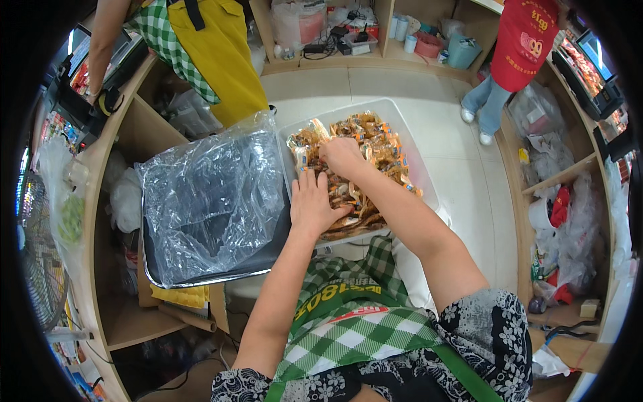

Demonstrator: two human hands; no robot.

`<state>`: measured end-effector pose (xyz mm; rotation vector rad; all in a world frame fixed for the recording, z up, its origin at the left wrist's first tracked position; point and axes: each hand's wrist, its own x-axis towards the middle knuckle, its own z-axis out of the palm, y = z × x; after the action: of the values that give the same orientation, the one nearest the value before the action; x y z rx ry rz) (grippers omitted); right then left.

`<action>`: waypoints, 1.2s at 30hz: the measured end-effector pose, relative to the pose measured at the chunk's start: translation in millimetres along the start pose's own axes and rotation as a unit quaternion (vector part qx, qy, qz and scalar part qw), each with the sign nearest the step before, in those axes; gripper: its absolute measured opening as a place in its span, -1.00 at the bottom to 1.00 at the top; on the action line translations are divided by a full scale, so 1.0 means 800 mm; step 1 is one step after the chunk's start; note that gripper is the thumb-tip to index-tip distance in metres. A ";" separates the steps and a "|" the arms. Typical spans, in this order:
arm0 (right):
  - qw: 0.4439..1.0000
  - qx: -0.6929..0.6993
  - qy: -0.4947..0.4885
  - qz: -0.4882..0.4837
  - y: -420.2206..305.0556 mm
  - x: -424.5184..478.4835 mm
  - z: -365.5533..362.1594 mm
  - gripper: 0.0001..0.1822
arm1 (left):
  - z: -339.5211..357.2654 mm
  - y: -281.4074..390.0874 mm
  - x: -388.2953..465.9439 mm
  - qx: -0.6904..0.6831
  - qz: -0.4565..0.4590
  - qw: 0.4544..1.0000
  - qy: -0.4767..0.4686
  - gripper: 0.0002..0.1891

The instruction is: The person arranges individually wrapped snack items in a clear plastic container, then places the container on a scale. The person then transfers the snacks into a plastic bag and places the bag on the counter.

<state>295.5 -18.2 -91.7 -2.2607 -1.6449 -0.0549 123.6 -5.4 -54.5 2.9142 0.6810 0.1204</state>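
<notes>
A translucent white plastic tub [424,173] before me holds many vacuum-sealed snack packets [379,143] with brown contents and orange-and-blue labels. My left hand [314,203] lies spread over the packets on the tub's left side, thumb pointing right. Just beyond it, my right hand [344,156] reaches down with curled fingers among the packets; its fingertips are hidden, so whether it grips one is unclear. Left of the tub sits a dark metal-rimmed tray [241,266], largely covered by a crumpled clear plastic bag [211,201].
Wooden shelving [145,321] curves around both sides, stuffed with plastic bags. One person in a yellow garment [211,60] stands at the left counter; another in a red apron [522,45] stands back right. A fan [42,261] is at far left. Pale floor tiles [442,145] lie beyond the tub.
</notes>
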 end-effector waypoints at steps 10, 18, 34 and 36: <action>0.980 0.160 0.024 0.117 0.007 -0.012 -0.025 -0.86 | 0.005 0.002 0.015 -0.066 -0.024 0.997 -0.028 -0.13; 0.997 -0.014 -0.065 -0.036 0.007 -0.003 -0.017 -0.84 | 0.015 -0.010 0.018 -0.061 -0.016 0.998 0.007 -0.08; 0.979 0.115 0.088 -0.144 0.006 -0.003 -0.004 -0.55 | 0.019 0.001 0.020 -0.020 0.004 1.000 -0.011 0.00; 0.978 0.108 0.027 -0.175 0.008 -0.001 -0.006 -0.55 | 0.022 0.000 0.020 -0.013 -0.005 1.000 -0.011 0.01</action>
<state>301.8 -22.1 -88.7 -1.7782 -1.8999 -0.0226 139.6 -0.3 -71.3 2.8831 0.6847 0.0952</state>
